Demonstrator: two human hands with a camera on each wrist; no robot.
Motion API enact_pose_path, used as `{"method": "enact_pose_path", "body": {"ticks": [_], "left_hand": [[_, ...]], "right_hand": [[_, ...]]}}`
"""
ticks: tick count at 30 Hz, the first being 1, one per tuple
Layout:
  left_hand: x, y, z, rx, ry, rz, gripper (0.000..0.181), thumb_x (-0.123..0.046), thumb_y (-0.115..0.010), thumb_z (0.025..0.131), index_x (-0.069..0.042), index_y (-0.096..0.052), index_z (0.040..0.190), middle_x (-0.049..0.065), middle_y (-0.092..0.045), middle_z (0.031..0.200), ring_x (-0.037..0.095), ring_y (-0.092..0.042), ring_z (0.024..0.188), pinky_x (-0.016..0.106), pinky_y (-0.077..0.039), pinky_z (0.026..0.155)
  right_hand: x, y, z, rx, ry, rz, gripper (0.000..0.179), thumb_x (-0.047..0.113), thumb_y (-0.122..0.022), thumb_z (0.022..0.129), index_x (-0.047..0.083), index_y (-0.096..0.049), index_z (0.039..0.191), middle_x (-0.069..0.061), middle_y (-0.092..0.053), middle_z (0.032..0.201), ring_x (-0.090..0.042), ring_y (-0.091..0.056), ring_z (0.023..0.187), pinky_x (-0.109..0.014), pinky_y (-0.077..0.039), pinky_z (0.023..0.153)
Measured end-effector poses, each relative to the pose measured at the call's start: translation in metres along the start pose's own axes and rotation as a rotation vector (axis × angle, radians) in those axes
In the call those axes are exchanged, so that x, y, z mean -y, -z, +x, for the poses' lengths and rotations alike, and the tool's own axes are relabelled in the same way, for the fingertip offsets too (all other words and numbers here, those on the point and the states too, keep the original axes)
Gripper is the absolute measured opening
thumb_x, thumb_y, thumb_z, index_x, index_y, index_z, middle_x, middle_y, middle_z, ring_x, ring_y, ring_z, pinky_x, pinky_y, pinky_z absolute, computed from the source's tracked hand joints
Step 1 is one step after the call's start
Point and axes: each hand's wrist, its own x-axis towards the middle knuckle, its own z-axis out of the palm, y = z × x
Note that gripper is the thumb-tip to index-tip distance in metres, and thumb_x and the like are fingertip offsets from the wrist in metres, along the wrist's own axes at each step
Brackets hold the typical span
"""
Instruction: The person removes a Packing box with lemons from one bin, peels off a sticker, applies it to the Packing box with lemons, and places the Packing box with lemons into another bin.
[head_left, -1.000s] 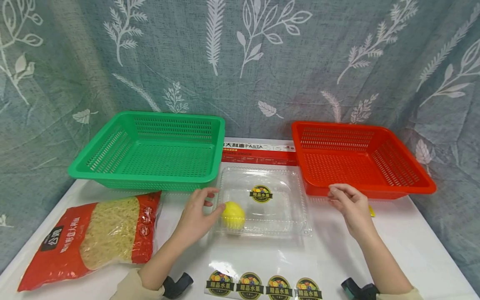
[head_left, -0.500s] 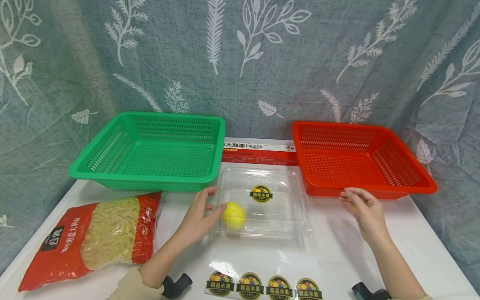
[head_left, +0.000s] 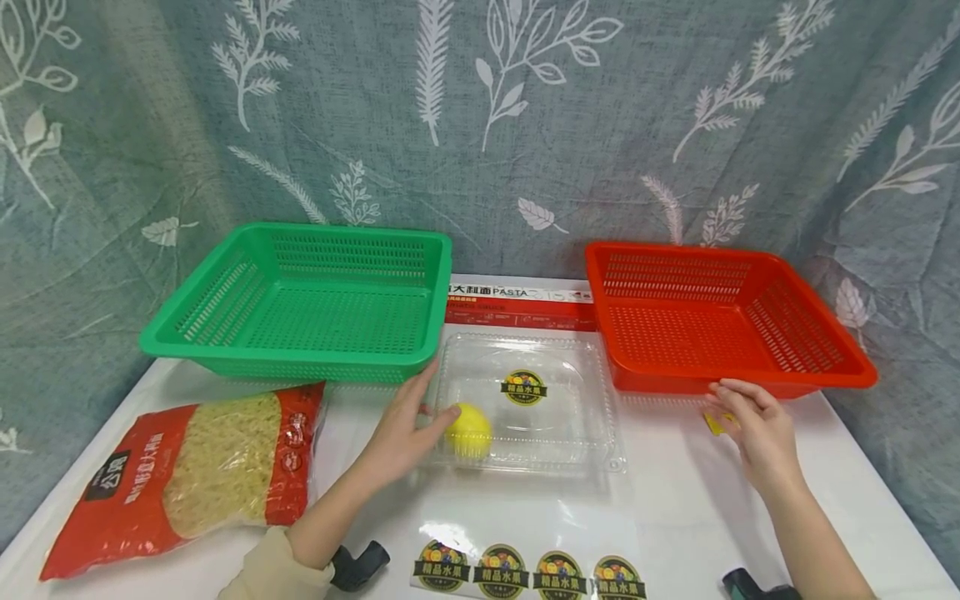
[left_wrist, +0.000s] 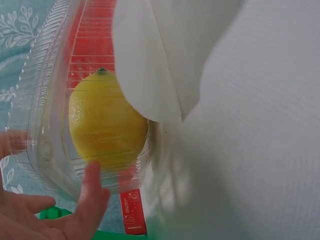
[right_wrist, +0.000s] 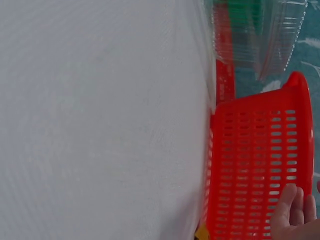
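"So, which step would you say this is?"

"Labelling, and nearly finished, I'd judge — a fruit label (head_left: 523,388) lies flat on the lid of the clear container (head_left: 577,404), and the label sheet (head_left: 540,521) with more of them is just in front. Lifting the container next would call for a grip at both ends, lid kept down."

"Is either hand ready for that?"

"The left hand (head_left: 401,433), perhaps: thumb and fingers spread wide at the container's left end, near the lemon (head_left: 468,429) inside, though I can't tell how firmly it touches. The right hand (head_left: 768,437) is well apart, fingers loosely bent near the front wall of the red basket (head_left: 660,374). I see nothing held there; a small yellow thing (head_left: 714,424) lies just beside it."

"And how does the container lie?"

"Flat on the tabletop (head_left: 667,517), between the green basket (head_left: 300,357) and the red one, its long axis apparently left to right. The label reads upright from the person's side. In the left wrist view the lemon's stem end points up the frame — toward the tabletop's right, I think."
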Motion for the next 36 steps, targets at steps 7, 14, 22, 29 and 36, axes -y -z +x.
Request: {"method": "enact_pose_path", "body": {"ticks": [7,14,22,29,36], "left_hand": [[0.0,-0.001,0.004,0.027,-0.037,0.001,0.074,-0.027,-0.057,0.09,-0.015,-0.013,0.147,0.018,-0.016,0.148,0.04,-0.043,0.118,0.052,-0.042,0.091],[0.002,-0.005,0.006,0.041,-0.071,-0.03,0.075,-0.026,-0.054,0.091,-0.011,-0.008,0.147,0.013,-0.009,0.151,0.034,-0.01,0.136,0.058,-0.018,0.103],[0.001,-0.014,0.007,0.02,-0.075,-0.109,0.07,-0.015,-0.048,0.093,-0.007,-0.004,0.147,0.01,-0.003,0.152,0.031,-0.003,0.137,0.051,-0.008,0.108],[-0.001,-0.015,0.005,0.014,-0.05,-0.153,0.066,-0.012,-0.045,0.094,-0.006,-0.005,0.147,0.01,-0.004,0.152,0.032,-0.006,0.137,0.049,-0.009,0.109],[-0.002,-0.016,0.005,0.007,-0.036,-0.181,0.064,-0.011,-0.045,0.094,-0.006,-0.008,0.147,0.011,-0.006,0.152,0.031,-0.006,0.137,0.05,-0.01,0.109]], "right_hand": [[0.002,0.005,0.003,-0.019,-0.024,0.037,0.035,0.021,-0.069,0.082,0.001,-0.056,0.109,-0.006,-0.064,0.101,-0.017,-0.065,0.088,-0.028,-0.052,0.076],[0.029,-0.014,-0.013,-0.021,-0.152,0.024,0.023,0.025,-0.066,0.084,0.01,-0.058,0.099,0.0,-0.066,0.094,-0.012,-0.064,0.085,-0.024,-0.052,0.075],[0.06,-0.035,-0.029,0.061,-0.231,0.442,0.003,0.004,-0.052,0.092,0.005,-0.05,0.089,-0.009,-0.062,0.086,-0.021,-0.065,0.082,-0.029,-0.053,0.076],[0.063,-0.034,-0.028,0.026,-0.236,0.504,0.01,0.004,-0.053,0.091,0.006,-0.043,0.088,-0.007,-0.058,0.09,-0.023,-0.065,0.084,-0.03,-0.053,0.077],[0.066,-0.033,-0.026,-0.05,-0.264,0.513,0.021,0.008,-0.059,0.088,0.011,-0.041,0.099,-0.002,-0.052,0.104,-0.02,-0.063,0.086,-0.03,-0.051,0.08]]}}
